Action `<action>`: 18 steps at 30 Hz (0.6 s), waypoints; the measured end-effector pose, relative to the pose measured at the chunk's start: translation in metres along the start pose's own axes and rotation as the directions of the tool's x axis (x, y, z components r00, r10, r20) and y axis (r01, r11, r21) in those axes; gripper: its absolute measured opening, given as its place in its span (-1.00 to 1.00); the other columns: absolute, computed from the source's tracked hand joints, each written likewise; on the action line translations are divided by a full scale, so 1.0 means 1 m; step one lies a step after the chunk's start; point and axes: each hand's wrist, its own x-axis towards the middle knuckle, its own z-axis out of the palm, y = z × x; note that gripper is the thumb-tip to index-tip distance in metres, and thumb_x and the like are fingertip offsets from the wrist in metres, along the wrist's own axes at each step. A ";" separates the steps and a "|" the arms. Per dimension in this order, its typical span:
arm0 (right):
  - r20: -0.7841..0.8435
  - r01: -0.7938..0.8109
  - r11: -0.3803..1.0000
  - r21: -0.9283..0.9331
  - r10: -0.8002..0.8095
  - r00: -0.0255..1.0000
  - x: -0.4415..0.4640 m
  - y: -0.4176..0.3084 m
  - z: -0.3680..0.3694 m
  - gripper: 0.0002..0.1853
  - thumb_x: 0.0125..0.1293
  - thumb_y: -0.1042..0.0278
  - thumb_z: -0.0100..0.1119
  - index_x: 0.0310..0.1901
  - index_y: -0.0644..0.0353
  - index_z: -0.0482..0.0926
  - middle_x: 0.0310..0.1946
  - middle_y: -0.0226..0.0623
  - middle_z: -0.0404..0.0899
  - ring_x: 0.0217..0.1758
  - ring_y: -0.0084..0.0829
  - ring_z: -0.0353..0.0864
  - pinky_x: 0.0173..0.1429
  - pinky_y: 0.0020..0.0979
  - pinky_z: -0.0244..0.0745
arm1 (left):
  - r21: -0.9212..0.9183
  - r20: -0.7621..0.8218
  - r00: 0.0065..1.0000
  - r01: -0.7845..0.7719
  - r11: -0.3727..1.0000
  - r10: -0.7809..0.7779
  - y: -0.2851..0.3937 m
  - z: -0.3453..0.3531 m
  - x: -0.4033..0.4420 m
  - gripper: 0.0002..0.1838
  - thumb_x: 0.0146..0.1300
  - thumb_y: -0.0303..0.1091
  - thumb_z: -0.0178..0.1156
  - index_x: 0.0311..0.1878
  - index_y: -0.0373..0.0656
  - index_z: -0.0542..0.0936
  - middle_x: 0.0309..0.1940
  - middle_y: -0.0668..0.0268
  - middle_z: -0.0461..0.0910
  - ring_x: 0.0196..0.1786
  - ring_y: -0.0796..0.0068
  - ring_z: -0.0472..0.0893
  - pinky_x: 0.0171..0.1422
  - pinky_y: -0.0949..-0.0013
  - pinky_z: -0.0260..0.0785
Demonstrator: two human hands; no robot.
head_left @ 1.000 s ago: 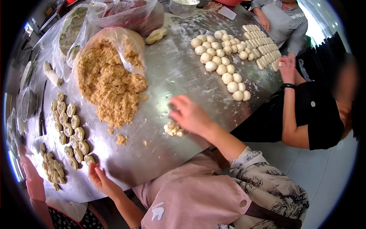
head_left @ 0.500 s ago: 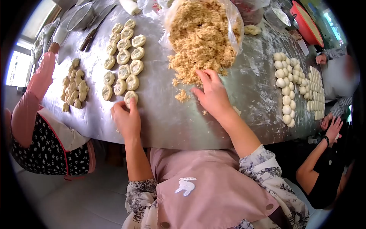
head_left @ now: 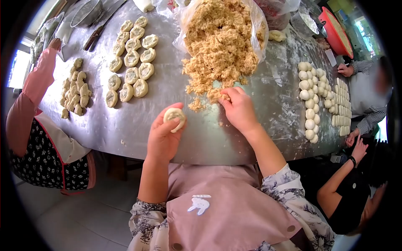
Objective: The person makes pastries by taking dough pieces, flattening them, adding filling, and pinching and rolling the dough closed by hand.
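My left hand [head_left: 163, 136] is raised just above the near part of the table, its fingers and thumb closed around a round dough piece [head_left: 174, 119] with a swirled, hollowed face. To the right, my right hand [head_left: 240, 111] pinches a clump of crumbly tan filling [head_left: 214, 96] at the near edge of the large filling heap [head_left: 224, 42]. That heap spills out of a clear plastic bag [head_left: 258, 31]. Rows of similar dough rounds [head_left: 132, 75] lie beyond my left hand. A small loose bit of filling [head_left: 196, 104] rests between the two hands.
Small dough lumps [head_left: 75, 92] are piled at left, beside a person's pink sleeve [head_left: 39, 79]. White dough balls [head_left: 309, 100] and pale strips [head_left: 342, 104] line the right side. A knife [head_left: 94, 37], a strainer [head_left: 87, 13] and a red basin [head_left: 335, 31] stand farther back. Other people's hands are at right.
My left hand has lifted a dough round from the near end of the row and brought it right and toward me. My right hand has closed on some filling.
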 end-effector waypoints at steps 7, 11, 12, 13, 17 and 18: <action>0.321 -0.415 0.677 0.608 0.269 0.908 0.000 -0.033 -0.049 -0.79 0.29 0.39 0.33 -0.08 0.26 0.63 -0.42 -0.52 0.57 -0.39 -0.73 0.43 -0.32 -0.61 0.37 | -0.025 -0.019 0.996 0.087 0.996 -0.088 -0.019 0.035 0.010 -0.60 0.42 -0.26 0.12 0.21 -0.31 0.44 0.05 0.18 0.55 0.01 0.39 0.60 0.13 0.37 0.50; 0.279 -0.319 0.635 0.703 0.166 0.946 -0.009 -0.049 -0.035 -0.80 0.28 0.45 0.32 -0.08 0.28 0.63 -0.30 -0.43 0.62 -0.36 -0.71 0.49 -0.27 -0.61 0.44 | -0.156 0.008 0.998 0.055 0.986 -0.054 -0.040 0.049 0.019 -0.58 0.49 -0.18 0.01 0.24 -0.28 0.41 0.15 0.20 0.49 0.21 0.35 0.48 0.33 0.20 0.35; 0.239 -0.274 0.676 0.684 0.147 0.960 -0.012 -0.054 -0.028 -0.80 0.28 0.47 0.32 -0.08 0.28 0.63 -0.26 -0.40 0.63 -0.35 -0.70 0.50 -0.25 -0.60 0.46 | -0.244 0.071 0.996 0.077 0.967 -0.061 -0.044 0.049 0.023 -0.57 0.50 -0.16 -0.01 0.25 -0.27 0.40 0.16 0.20 0.48 0.24 0.34 0.46 0.35 0.17 0.31; 0.199 -0.230 0.715 0.661 0.128 0.972 -0.014 -0.058 -0.024 -0.80 0.27 0.48 0.33 -0.08 0.27 0.64 -0.21 -0.36 0.64 -0.34 -0.68 0.52 -0.23 -0.59 0.48 | -0.328 0.134 0.989 0.104 0.939 -0.063 -0.047 0.050 0.024 -0.56 0.51 -0.14 -0.03 0.26 -0.26 0.39 0.17 0.21 0.48 0.27 0.34 0.43 0.37 0.14 0.28; -0.025 0.090 0.899 0.429 -0.088 0.996 -0.016 -0.069 -0.024 -0.77 0.23 0.54 0.30 -0.06 0.21 0.67 -0.17 -0.22 0.62 -0.25 -0.38 0.63 -0.14 -0.44 0.56 | -0.069 0.109 0.994 -0.015 0.997 0.022 -0.045 0.057 0.016 -0.57 0.52 -0.09 -0.06 0.28 -0.16 0.38 0.17 0.25 0.47 0.23 0.36 0.44 0.32 0.20 0.29; -0.015 0.090 0.912 0.401 -0.092 0.996 -0.017 -0.070 -0.027 -0.77 0.24 0.55 0.28 -0.06 0.21 0.67 -0.19 -0.21 0.62 -0.24 -0.35 0.63 -0.13 -0.42 0.56 | -0.070 0.080 0.997 -0.015 0.997 0.021 -0.045 0.058 0.016 -0.58 0.52 -0.11 -0.06 0.28 -0.15 0.37 0.16 0.25 0.47 0.22 0.37 0.45 0.31 0.21 0.30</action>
